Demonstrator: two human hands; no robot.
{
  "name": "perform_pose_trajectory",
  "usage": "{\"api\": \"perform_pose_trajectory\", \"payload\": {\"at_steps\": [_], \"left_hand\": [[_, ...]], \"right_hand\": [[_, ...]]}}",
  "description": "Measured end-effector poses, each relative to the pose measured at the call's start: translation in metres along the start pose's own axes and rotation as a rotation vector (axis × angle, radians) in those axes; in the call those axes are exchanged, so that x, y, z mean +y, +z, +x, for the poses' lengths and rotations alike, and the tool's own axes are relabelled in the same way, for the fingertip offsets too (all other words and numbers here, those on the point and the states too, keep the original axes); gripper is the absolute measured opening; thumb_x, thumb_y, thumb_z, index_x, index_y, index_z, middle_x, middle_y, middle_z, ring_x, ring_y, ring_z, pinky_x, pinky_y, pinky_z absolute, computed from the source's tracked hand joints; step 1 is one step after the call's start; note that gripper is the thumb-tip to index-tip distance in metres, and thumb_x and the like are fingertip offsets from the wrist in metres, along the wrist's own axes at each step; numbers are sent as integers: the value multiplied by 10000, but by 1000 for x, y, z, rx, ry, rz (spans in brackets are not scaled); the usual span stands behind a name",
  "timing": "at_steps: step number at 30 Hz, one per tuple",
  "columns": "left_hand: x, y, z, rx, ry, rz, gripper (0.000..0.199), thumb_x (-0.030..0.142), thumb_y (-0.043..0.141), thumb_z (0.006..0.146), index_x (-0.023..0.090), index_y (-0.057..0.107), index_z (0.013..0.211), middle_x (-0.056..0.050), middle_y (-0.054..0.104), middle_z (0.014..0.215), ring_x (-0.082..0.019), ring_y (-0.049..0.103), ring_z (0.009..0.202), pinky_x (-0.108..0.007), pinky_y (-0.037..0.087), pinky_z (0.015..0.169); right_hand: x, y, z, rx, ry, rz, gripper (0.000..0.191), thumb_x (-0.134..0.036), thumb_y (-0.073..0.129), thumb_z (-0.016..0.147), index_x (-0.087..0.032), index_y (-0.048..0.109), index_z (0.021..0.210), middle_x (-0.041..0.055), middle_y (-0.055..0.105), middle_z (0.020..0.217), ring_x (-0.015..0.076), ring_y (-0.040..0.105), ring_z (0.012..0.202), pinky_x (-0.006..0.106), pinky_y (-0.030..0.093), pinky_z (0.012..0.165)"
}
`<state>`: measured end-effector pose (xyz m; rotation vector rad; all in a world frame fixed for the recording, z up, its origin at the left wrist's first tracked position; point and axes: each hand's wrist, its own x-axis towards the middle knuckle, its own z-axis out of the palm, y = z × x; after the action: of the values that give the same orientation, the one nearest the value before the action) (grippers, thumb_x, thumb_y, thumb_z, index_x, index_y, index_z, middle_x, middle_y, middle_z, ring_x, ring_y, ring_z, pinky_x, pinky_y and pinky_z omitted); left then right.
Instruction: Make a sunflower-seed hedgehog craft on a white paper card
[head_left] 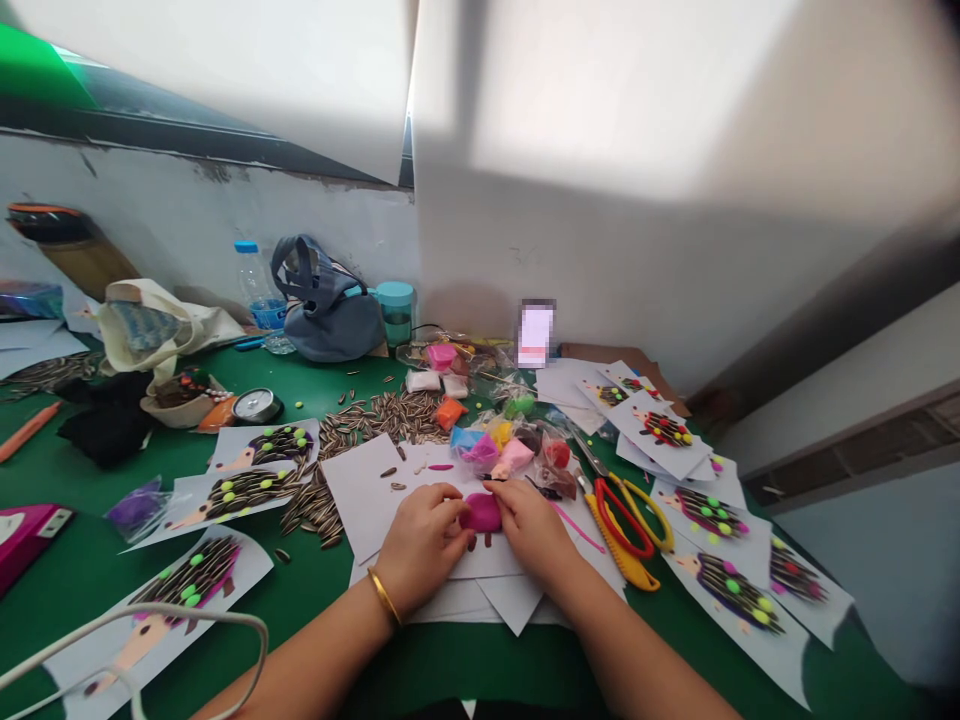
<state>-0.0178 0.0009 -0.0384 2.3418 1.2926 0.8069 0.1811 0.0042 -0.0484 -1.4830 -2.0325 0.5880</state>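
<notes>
A flat magenta oval of modelling clay lies on a sheet of white paper, with small brown bits at its lower edge. My left hand, a gold bangle at its wrist, has its curled fingers at the oval's left edge. From the other side, my right hand presses its bent fingers to the right edge. Both hands hide part of the clay. Past them, a thin magenta strip and a few sunflower seeds rest on the paper. A pink strip curves out to the right of my right hand.
Bagged coloured clay lies ahead, with heaped sunflower seeds to its left. Red scissors and a yellow cutter lie at the right. Hedgehog pictures flank the work on both sides. A white cable loops at front left.
</notes>
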Motion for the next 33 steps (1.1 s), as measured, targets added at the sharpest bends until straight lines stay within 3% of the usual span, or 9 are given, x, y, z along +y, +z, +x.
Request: {"api": "perform_pose_trajectory", "payload": {"at_steps": [3, 7, 11, 21, 26, 33], "left_hand": [[4, -2, -2, -22, 18, 65, 301, 250, 768, 721, 234, 673, 1007, -86, 648, 1173, -287, 584, 1073, -455, 460, 924], [7, -1, -4, -93, 50, 97, 624, 277, 809, 676, 280, 575, 1253, -78, 584, 1358, -327, 488, 1266, -511, 377, 1033], [6, 2, -5, -149, 35, 96, 758, 289, 818, 666, 293, 501, 1355, -81, 557, 1405, -335, 452, 1317, -528, 346, 1059], [4, 3, -6, -153, 19, 77, 787, 298, 832, 653, 303, 500, 1366, -87, 554, 1405, -344, 462, 1306, -533, 344, 1058], [4, 3, -6, -159, 6, 96, 797, 303, 842, 639, 292, 501, 1359, -90, 548, 1409, -350, 458, 1306, -545, 347, 1056], [2, 6, -7, -138, 9, 84, 769, 333, 825, 658, 286, 506, 1356, -93, 569, 1377, -337, 469, 1293, -526, 347, 1065]], "right_hand": [[2, 0, 0, -1, -2, 8, 466, -47, 423, 868, -183, 631, 1262, 99, 669, 1206, 218, 602, 1142, 391, 471, 1015], [1, -2, -1, 5, 10, 23, 500, -38, 405, 861, -181, 607, 1296, 107, 657, 1247, 214, 599, 1162, 405, 462, 1035], [-3, -5, -2, -14, 14, 17, 534, -35, 400, 841, -162, 582, 1326, 127, 643, 1275, 226, 592, 1186, 423, 460, 1047], [-1, -20, -8, 60, -14, -39, 614, -9, 400, 792, -205, 535, 1358, 94, 652, 1225, 201, 632, 1059, 385, 518, 960], [-2, -26, -18, 57, -65, -128, 585, -14, 400, 792, -189, 558, 1328, 94, 645, 1240, 232, 580, 1141, 426, 475, 1011], [-5, -15, -27, 6, -117, -149, 600, -9, 430, 744, -208, 589, 1288, 68, 632, 1279, 247, 502, 1228, 459, 410, 1069]]}}
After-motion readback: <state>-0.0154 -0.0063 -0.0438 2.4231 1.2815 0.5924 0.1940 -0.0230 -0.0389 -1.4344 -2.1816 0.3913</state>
